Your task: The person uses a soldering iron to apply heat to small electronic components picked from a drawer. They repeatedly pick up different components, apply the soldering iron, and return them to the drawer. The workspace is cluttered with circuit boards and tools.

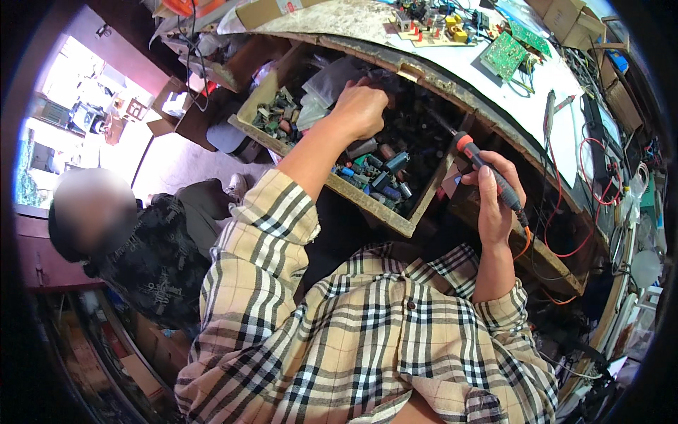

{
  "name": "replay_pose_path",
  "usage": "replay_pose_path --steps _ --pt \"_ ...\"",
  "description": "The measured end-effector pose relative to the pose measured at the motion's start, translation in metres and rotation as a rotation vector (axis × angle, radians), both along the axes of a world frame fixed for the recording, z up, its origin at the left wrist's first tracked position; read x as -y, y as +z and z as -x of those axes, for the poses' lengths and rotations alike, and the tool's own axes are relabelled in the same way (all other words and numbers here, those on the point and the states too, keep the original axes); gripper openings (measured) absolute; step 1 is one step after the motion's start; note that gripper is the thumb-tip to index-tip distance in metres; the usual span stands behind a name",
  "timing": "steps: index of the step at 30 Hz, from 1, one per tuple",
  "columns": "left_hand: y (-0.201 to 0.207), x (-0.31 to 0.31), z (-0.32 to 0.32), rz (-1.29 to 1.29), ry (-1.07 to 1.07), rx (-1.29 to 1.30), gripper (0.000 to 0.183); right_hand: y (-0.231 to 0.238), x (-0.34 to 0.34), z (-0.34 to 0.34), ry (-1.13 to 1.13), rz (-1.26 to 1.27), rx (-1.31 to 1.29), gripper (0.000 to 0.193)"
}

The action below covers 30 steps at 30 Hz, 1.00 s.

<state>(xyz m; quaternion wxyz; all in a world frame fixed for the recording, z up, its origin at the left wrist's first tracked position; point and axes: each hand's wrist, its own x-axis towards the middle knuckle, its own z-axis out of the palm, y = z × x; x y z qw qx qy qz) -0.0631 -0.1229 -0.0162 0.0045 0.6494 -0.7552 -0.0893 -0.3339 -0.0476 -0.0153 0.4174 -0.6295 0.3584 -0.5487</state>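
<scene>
My left hand (361,109) reaches into an open wooden drawer (381,213) full of loose electronic parts. Its fingers are curled downward, and the fingertips are hidden, so whatever they grip cannot be made out. Clear plastic bags (318,92) lie beside that hand. Cylindrical capacitors (397,162), several of them blue or dark, fill the drawer's near part. At the drawer's right side, my right hand (498,187) is closed around a soldering iron (466,145) with a red and black handle. Its thin tip points up and left over the drawer, and an orange cord (524,244) hangs from its end.
Above the drawer, the workbench (452,60) carries green circuit boards (503,56) and a board with yellow and red components (441,28). Meter probes (549,116) with red and black leads lie at the right. A person in dark clothes (152,254) is at the left.
</scene>
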Motion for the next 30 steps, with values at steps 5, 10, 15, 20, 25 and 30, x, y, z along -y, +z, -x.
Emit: replay_pose_path --steps 5,10,15,20,25,30 --pt "-0.005 -0.037 -0.021 0.319 0.028 -0.392 0.029 0.002 -0.001 -0.002 0.015 -0.018 0.005 0.021" --pt "-0.007 -0.065 -0.017 0.014 0.277 -1.343 0.024 -0.001 0.000 0.002 0.050 -0.029 0.048 0.021" --pt "-0.006 -0.075 -0.012 -0.028 0.296 -1.544 0.026 -0.001 0.000 0.003 0.095 -0.017 0.112 0.020" --pt "-0.009 -0.080 -0.002 0.051 0.390 -1.574 0.023 0.001 -0.001 0.004 0.128 -0.012 0.118 0.019" --pt "-0.010 -0.085 0.016 0.247 0.471 -1.332 0.020 -0.006 0.002 0.008 0.219 0.039 0.119 0.020" --pt "-0.015 -0.089 0.021 0.419 0.462 -1.010 0.016 -0.005 0.001 0.008 0.227 0.050 0.097 0.020"
